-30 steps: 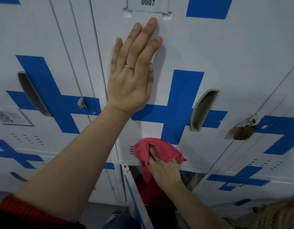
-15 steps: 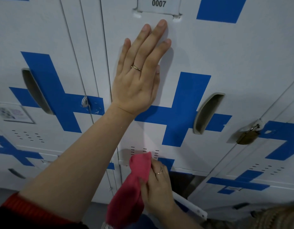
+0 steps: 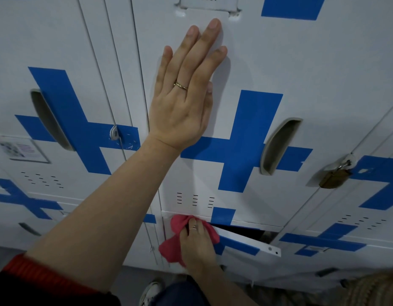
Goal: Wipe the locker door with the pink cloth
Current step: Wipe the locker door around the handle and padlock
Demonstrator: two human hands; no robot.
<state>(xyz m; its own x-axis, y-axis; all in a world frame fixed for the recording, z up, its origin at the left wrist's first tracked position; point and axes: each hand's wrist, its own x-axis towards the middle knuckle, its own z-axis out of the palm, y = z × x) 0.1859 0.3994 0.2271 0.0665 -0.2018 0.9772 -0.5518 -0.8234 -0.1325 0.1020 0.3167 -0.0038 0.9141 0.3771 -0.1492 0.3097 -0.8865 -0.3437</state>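
left hand flat on locker door | right hand bunches pink cloth (apparently at bottom edge)
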